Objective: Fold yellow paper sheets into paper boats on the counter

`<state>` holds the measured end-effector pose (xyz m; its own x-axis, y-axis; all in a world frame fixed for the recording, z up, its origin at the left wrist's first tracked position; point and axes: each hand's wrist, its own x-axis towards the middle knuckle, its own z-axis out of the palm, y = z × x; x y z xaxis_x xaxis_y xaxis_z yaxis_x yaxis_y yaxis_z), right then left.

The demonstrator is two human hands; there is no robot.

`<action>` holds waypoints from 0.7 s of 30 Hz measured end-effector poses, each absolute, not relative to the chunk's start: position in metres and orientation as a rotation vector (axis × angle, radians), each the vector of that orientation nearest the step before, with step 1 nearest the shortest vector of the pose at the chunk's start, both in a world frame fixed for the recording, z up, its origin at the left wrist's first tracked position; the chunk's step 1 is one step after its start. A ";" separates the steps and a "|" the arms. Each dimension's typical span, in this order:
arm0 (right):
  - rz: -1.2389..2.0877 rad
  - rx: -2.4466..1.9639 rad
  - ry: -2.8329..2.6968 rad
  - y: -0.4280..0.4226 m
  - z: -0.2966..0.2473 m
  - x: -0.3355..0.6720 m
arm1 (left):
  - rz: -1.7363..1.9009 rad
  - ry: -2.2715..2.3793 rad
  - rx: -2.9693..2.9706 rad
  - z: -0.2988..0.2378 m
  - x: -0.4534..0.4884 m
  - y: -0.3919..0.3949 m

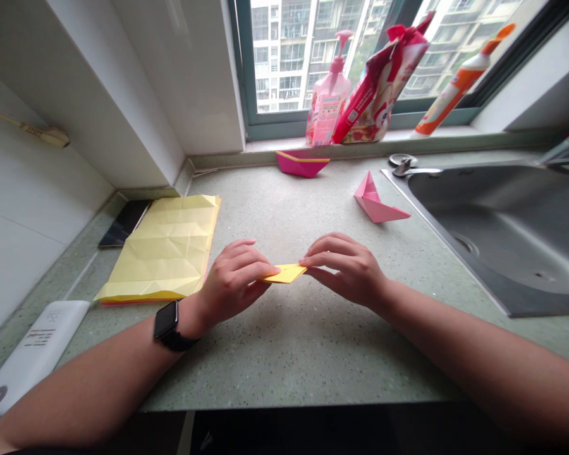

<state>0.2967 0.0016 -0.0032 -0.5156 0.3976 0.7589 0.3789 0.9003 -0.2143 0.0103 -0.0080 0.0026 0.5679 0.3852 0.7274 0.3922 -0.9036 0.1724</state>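
A small folded piece of yellow paper [287, 273] is held just over the counter between both hands. My left hand [237, 272], with a dark watch on its wrist, pinches the left end, partly covering it. The right end is gripped by the fingertips of my right hand [344, 265]. Beyond the hands, a magenta folded paper boat [303, 165] with a yellow edge stands against the back ledge. A pink folded paper boat [378, 203] sits near the sink.
Creased yellow paper [165, 243] lies on a stack at left, beside a dark flat device [124, 223] and a white device [35, 354]. A steel sink [483, 297] is at right. The windowsill holds a pump bottle [329, 101], a red bag [384, 82] and an orange-white bottle [462, 85].
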 end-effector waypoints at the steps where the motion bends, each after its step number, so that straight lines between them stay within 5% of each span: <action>1: 0.029 -0.550 -2.162 0.002 -0.003 0.297 | -1.280 -0.686 -2.774 0.003 0.010 -0.008; 21: -0.064 -0.593 -2.245 -0.007 -0.006 0.289 | -1.255 -0.748 -2.793 0.001 0.014 -0.010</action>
<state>0.2890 -0.0065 -0.0062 -0.5736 0.3953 0.7175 0.4356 0.8889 -0.1415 0.0144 -0.0104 0.0008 0.5700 0.4249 0.7033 0.4165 -0.8872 0.1984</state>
